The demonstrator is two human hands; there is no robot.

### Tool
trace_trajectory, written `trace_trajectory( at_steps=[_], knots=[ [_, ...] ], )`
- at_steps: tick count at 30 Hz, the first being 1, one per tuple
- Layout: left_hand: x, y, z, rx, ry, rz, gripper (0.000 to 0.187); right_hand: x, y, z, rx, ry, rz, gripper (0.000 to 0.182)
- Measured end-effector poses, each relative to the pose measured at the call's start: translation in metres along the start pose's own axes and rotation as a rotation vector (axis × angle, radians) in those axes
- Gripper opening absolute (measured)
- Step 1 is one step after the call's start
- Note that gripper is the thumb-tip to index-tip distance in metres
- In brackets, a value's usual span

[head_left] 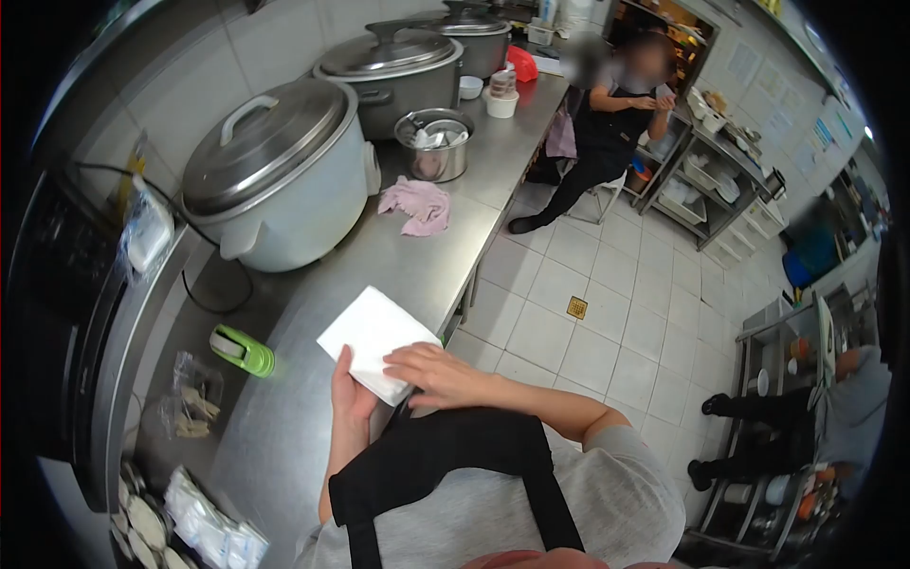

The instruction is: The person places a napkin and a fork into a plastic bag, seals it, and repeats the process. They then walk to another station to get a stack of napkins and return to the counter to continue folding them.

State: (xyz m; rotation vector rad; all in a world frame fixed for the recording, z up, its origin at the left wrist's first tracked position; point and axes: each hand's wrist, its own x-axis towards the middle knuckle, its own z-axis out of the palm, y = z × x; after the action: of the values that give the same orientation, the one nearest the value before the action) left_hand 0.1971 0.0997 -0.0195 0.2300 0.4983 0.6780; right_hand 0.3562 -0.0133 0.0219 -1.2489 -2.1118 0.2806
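A square white stack of what look like paper napkins is held in front of my apron, over the edge of the steel counter. My left hand grips its near left side, the thumb pointing up along the edge and the other fingers hidden beneath. Across the near right part lies my right hand, its fingers bent over the top surface and touching it. A pink cloth lies crumpled on the counter beyond the stack.
Large lidded cookers line the wall, with a steel pot beside them. A green tape dispenser and wrapped packets are at left. One person sits at the back; another stands at right by shelves.
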Motion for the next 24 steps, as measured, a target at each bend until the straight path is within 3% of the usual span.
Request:
trace_trajectory(
  at_steps=[5, 9, 12, 13, 20, 24],
  knots=[
    [0.004, 0.025, 0.019, -0.042, -0.229, 0.015, 0.051, 0.026, 0.021, 0.004, -0.018, 0.204, -0.020, 0.041],
    [0.022, 0.028, 0.011, 0.163, -0.089, 0.232, 0.053, 0.049, 0.028, 0.013, -0.056, 0.193, 0.017, 0.038],
    [0.032, 0.022, -0.036, 0.089, 0.018, -0.033, 0.045, 0.032, 0.069, 0.052, -0.053, 0.078, 0.152, 0.034],
    [0.031, 0.018, -0.045, 0.077, 0.028, -0.019, 0.045, 0.033, 0.075, 0.056, -0.029, 0.015, 0.246, 0.032],
    [0.033, 0.001, -0.071, 0.147, 0.040, 0.059, 0.041, 0.032, 0.087, 0.058, -0.006, 0.042, 0.216, 0.022],
    [0.040, 0.001, -0.058, 0.240, 0.053, 0.092, 0.040, 0.048, 0.080, 0.060, -0.023, 0.021, 0.233, 0.026]
  ],
)
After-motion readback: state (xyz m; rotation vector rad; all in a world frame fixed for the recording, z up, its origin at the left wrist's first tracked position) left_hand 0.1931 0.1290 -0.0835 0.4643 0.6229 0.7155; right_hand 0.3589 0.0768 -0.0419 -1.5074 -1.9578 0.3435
